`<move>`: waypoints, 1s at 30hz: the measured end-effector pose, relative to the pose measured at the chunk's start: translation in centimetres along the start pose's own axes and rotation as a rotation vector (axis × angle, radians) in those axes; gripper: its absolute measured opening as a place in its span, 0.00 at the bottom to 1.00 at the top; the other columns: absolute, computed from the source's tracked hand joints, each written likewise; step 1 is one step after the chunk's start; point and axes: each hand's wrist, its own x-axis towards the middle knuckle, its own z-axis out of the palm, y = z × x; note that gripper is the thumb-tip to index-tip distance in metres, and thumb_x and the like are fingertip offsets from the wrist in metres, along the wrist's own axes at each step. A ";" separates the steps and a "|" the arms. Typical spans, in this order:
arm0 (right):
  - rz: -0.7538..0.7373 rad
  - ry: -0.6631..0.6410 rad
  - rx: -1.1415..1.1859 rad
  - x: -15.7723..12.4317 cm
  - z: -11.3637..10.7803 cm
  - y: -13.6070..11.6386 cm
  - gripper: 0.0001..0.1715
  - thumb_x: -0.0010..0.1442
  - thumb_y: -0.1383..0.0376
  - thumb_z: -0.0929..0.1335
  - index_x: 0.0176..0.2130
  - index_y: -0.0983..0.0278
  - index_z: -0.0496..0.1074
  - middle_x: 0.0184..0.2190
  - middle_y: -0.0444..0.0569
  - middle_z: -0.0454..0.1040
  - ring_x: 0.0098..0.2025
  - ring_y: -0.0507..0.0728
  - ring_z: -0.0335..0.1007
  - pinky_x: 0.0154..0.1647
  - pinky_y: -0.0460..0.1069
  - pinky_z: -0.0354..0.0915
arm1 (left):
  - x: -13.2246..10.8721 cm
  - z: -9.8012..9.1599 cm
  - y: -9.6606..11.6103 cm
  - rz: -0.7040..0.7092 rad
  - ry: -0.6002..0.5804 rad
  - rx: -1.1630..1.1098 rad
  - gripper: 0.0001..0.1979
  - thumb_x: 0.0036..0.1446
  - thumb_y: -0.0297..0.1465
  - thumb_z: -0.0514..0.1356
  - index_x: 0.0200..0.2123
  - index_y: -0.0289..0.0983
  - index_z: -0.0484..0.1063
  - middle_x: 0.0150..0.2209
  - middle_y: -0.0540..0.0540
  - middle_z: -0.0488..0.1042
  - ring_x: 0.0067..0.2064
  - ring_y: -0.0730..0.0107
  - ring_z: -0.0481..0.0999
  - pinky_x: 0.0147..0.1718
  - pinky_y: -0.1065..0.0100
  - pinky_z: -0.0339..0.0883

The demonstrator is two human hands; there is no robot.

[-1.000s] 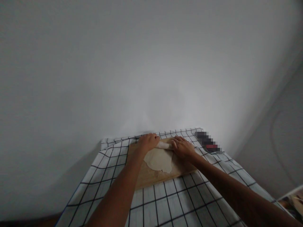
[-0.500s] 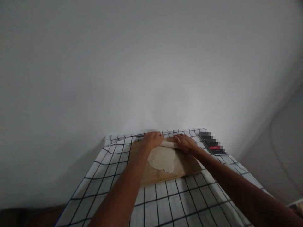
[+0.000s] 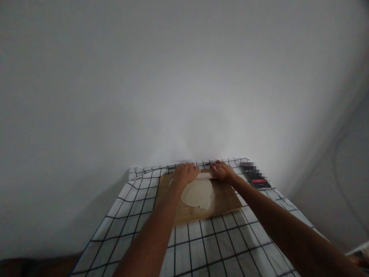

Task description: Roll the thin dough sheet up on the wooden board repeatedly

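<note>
Two hands of yours grip one rolling pin [image 3: 205, 176]: left hand [image 3: 186, 172] curled over its left part, right hand [image 3: 223, 171] over its right, pale middle bare between. Pin sits at the dough's [image 3: 197, 193] far edge, near the far side of the wooden board [image 3: 225, 200]. To roll well, I'd say press evenly with both palms, keep strokes light at the rim, and turn the dough so it thins evenly. Pin's long axis runs left to right, crosswise to your forearms, ends hidden under your hands. Dough lies flat, ragged lobe pointing toward you and slightly right; your left wrist hides part, so its long axis is unclear.
</note>
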 end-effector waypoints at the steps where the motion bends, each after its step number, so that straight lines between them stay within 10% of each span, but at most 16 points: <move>1: -0.001 0.005 -0.001 -0.3 0.0 -0.1 0.25 0.73 0.61 0.54 0.55 0.62 0.73 0.56 0.53 0.75 0.60 0.57 0.66 0.60 0.52 0.60 | -0.3 0.0 0.1 -0.005 0.020 -0.003 0.19 0.69 0.34 0.47 0.48 0.34 0.76 0.48 0.34 0.78 0.50 0.52 0.77 0.49 0.54 0.69; 30: 0.025 0.169 0.117 -10.4 -1.1 -4.2 0.30 0.75 0.55 0.50 0.57 0.60 0.73 0.59 0.52 0.74 0.59 0.59 0.70 0.59 0.52 0.63 | -9.2 -1.8 3.1 -0.018 0.149 -0.057 0.19 0.72 0.35 0.46 0.54 0.41 0.74 0.56 0.43 0.77 0.59 0.60 0.71 0.64 0.54 0.54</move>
